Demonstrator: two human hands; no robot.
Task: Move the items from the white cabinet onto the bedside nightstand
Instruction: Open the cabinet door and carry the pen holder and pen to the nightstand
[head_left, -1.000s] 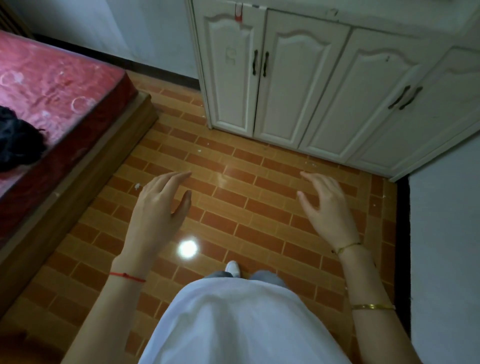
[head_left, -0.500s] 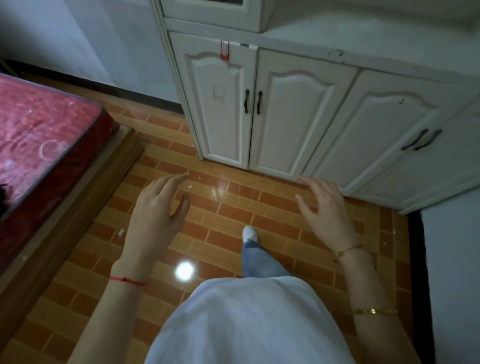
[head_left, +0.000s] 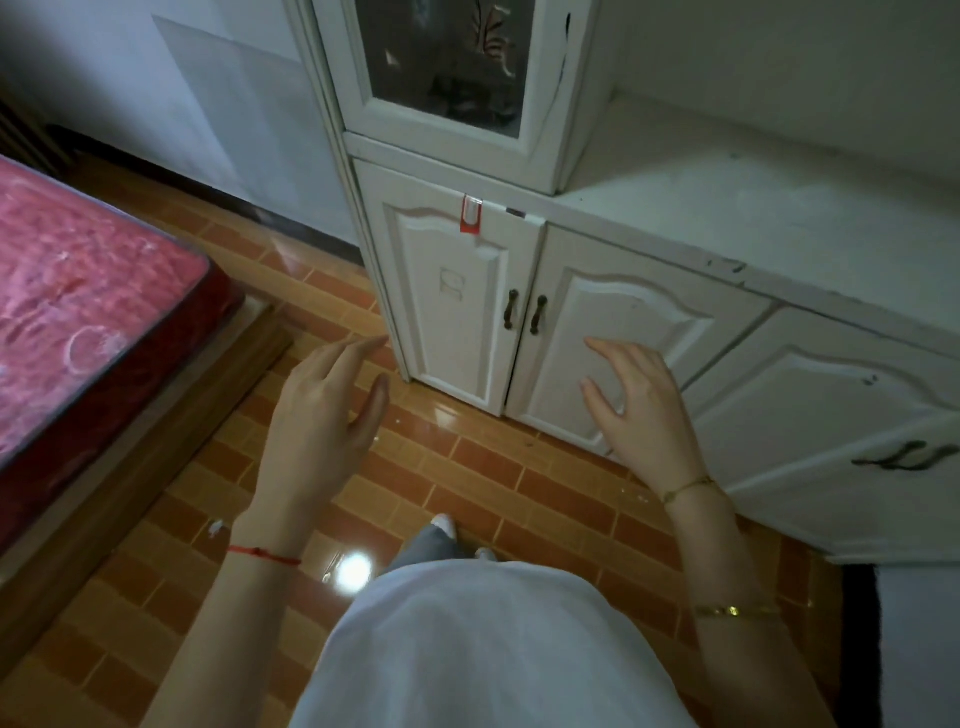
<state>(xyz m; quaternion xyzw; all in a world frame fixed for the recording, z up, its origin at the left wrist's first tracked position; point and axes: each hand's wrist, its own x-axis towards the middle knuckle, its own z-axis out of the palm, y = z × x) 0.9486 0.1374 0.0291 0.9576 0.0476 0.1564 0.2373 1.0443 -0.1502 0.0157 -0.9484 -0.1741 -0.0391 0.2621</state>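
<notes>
Nearest the camera, a white shirt (head_left: 483, 649) fills the bottom of the head view, with one shoe (head_left: 443, 522) stepping onto the brown tiled floor (head_left: 467, 467). Above that, both hands are raised and hold nothing: the left hand (head_left: 317, 421) hangs over the tiles with its fingers straight and loose, and the right hand (head_left: 641, 410) is spread with relaxed fingers in front of a lower door (head_left: 613, 353) of the white cabinet (head_left: 675, 218), apparently short of touching it. The pair of dark door handles (head_left: 524, 312) sits just above and to the left of that hand. Further up, the cabinet's counter (head_left: 753, 208) shows bare white, and the glass-fronted upper door (head_left: 447, 62) has dim shapes behind it.

No item to be moved can be made out; they are presumably behind the closed doors, and the nightstand is out of view. The bed (head_left: 78, 312) lies off to the left.

The likely risk is opening the wrong door, since nothing shows where the items sit. The dim light could also lead a reach to miss the slim handles, and a door swung open fast could strike the forward foot.
</notes>
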